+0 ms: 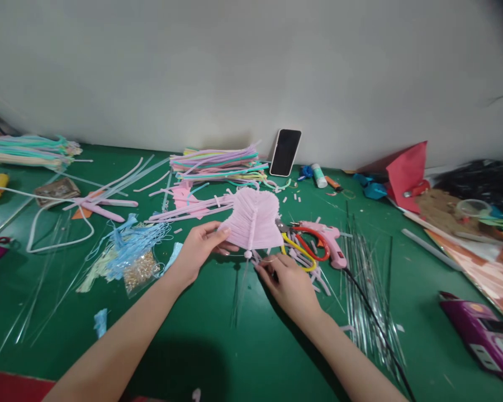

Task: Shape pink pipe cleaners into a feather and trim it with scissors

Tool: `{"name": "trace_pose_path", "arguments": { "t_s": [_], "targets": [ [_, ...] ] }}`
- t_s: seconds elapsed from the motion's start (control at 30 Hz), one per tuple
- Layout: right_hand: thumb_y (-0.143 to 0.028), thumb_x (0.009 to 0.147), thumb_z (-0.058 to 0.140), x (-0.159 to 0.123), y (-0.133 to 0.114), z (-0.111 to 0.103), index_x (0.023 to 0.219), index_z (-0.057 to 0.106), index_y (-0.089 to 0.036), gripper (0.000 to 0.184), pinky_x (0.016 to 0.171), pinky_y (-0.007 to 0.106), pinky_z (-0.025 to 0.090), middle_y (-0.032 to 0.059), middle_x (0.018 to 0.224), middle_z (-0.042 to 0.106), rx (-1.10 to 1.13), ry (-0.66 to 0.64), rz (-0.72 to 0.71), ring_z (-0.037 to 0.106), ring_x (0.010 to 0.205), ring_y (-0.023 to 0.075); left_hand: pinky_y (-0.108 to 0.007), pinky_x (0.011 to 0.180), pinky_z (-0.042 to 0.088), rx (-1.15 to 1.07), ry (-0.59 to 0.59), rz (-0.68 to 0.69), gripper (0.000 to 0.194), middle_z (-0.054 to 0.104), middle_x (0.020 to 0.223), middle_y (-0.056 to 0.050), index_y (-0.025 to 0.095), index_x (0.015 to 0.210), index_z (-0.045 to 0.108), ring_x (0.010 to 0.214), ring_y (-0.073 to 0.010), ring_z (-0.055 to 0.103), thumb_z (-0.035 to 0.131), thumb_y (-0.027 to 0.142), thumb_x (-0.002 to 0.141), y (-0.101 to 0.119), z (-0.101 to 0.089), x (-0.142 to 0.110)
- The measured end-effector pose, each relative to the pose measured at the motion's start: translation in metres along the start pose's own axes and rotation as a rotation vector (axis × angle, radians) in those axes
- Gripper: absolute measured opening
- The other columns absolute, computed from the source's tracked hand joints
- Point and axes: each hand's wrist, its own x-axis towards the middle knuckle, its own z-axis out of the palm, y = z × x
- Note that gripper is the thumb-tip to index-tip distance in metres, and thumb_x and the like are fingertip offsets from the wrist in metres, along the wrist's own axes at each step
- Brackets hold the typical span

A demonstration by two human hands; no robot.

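Observation:
A pale pink leaf-shaped piece made of pipe cleaners [255,218], with a raised rib down its middle, is held up over the table. My left hand [201,248] grips its lower left edge, thumb on the front and fingers behind. A small pink knob [248,254] sits at the base, and thin clear stems run down from it. My right hand [287,279] is closed in a pinch just right of that knob. A thin strand shows by its fingertips, but what they hold is too small to make out. Scissors with red and yellow handles [324,245] lie just beyond my right hand.
A pink glue gun [337,254] with a black cord and a bundle of clear rods [366,296] lie right. Blue tassels [136,245] and a bag of gold beads [139,272] lie left. Behind are bundled pipe cleaners [220,162] and a leaning phone [285,152].

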Motion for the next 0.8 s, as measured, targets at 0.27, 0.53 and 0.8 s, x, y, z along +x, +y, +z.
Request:
{"name": "trace_pose_path", "arguments": {
  "t_s": [0.27, 0.53, 0.8],
  "targets": [
    [-0.029, 0.089, 0.047, 0.027, 0.020, -0.008, 0.088, 0.063, -0.019, 0.019, 0.060, 0.032, 0.040, 0.0127, 0.088, 0.067, 0.062, 0.149, 0.197, 0.060, 0.066, 0.0221, -0.025, 0.065, 0.052, -0.022, -0.004, 0.001, 0.028, 0.075, 0.086, -0.007, 0.015, 0.088, 0.067, 0.069, -0.0163, 0.069, 0.070, 0.040, 0.079, 0.000, -0.003, 0.000],
    [-0.063, 0.087, 0.045, 0.035, 0.014, -0.031, 0.097, 0.066, -0.018, 0.051, 0.065, 0.033, 0.055, 0.0079, 0.083, 0.072, 0.890, 0.076, 0.415, 0.069, 0.074, 0.0208, -0.025, 0.066, 0.052, -0.051, -0.043, -0.018, 0.029, 0.074, 0.086, -0.007, 0.015, 0.089, 0.067, 0.074, -0.0181, 0.070, 0.071, 0.042, 0.078, -0.004, -0.002, 0.000],
    [-0.042, 0.067, 0.080, 0.019, -0.006, -0.031, 0.085, 0.065, -0.016, 0.035, 0.052, 0.021, 0.052, 0.0016, 0.071, 0.072, 1.171, -0.264, 0.522, 0.068, 0.057, 0.0138, -0.023, 0.055, 0.046, 0.227, -0.133, -0.026, 0.036, 0.060, 0.061, 0.001, 0.016, 0.071, 0.063, 0.057, -0.0127, 0.057, 0.065, 0.050, 0.080, -0.004, -0.005, -0.001]
  ]
}}
